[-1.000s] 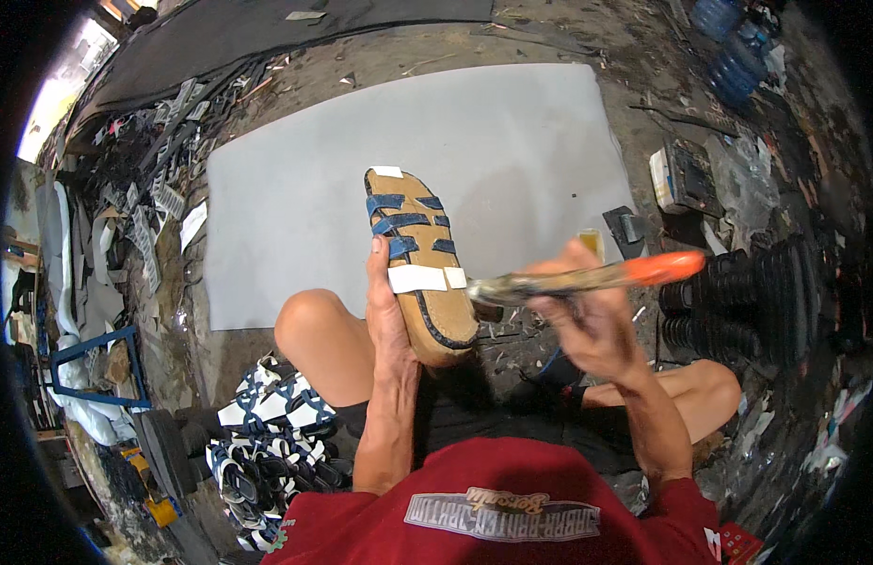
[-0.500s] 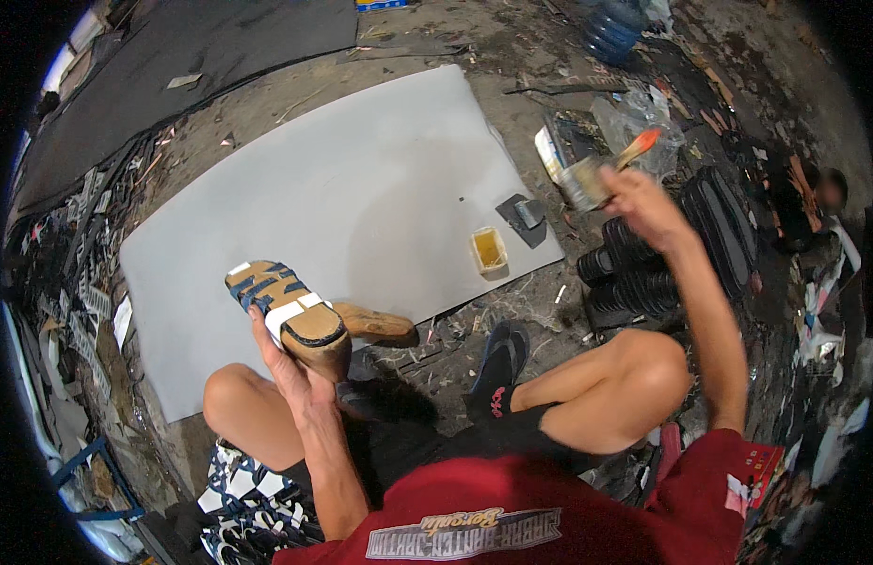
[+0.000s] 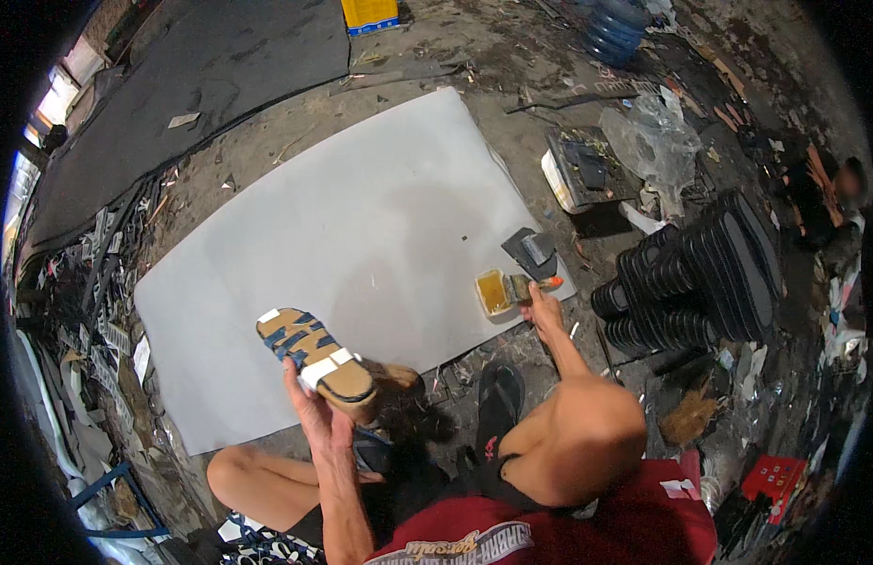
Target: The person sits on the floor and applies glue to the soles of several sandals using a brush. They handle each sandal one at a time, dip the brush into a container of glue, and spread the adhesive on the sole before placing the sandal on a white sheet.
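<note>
My left hand [image 3: 321, 414] grips a sandal [image 3: 309, 348] on a shoe last by its heel end. Tan insole-like board faces up, crossed by dark blue straps and white pieces. At the right front part of the pale sheet, my right hand [image 3: 546, 313] pinches a flat brush [image 3: 518, 286] with an orange handle end. Its bristles sit at the right rim of a small tub [image 3: 494, 308] of yellow liquid, probably glue; whether they dip in is not clear. Beyond the brush lies a dark flat scrap with a grey block [image 3: 538, 249] on it.
The pale grey sheet [image 3: 361, 198] covers the ground before me. Black soles [image 3: 690, 282] are stacked at the right. Behind them are a dark-topped box [image 3: 587, 165] and a clear plastic bag [image 3: 653, 141]. A blue water jug [image 3: 615, 33] stands farther back. Scraps litter the ground.
My right hand has come down and inward with the brush, from beside the dark-topped box to the yellow tub. The left hand still holds the sandal, now slightly lower in view.
</note>
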Available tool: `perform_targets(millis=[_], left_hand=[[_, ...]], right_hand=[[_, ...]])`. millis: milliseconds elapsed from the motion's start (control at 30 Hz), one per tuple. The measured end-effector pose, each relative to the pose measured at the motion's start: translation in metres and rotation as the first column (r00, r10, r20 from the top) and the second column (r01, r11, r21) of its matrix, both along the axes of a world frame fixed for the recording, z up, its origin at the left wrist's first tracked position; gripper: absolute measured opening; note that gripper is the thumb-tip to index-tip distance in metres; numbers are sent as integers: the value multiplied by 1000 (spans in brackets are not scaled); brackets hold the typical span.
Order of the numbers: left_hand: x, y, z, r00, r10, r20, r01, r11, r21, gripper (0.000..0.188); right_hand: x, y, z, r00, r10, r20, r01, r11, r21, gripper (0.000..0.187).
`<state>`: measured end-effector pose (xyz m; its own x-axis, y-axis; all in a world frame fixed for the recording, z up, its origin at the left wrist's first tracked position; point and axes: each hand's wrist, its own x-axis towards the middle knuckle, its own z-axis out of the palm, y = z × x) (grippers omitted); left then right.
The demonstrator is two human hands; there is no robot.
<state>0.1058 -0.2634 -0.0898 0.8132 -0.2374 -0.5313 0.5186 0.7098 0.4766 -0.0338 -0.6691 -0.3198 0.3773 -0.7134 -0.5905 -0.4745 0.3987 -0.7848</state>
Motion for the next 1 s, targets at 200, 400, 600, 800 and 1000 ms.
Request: perform_targets(millis=[200,400,600,800,1000], left_hand=[[11,-78,-34,992,-84,90,78,994,71,59],[1,-174,-66,951,-151,271,118,984,134,48],[11,-199,-80,925,-287,248,167,896,412,39],[32,-254,-74,892,-373,257,251,879,406,40],[65,-291,-86,849,-388,360,233,885,404,38]], right_hand=[[-15,62,92,921,382,74,-315,843,-437,50],[48,128,140,725,87,684,-290,938,188,65],[62,107,131,753,133,645,-166,986,-10,53],[74,75,133,811,64,582,-26,997,-72,52],[103,39,155,778,53,627,2,996,-86,49]])
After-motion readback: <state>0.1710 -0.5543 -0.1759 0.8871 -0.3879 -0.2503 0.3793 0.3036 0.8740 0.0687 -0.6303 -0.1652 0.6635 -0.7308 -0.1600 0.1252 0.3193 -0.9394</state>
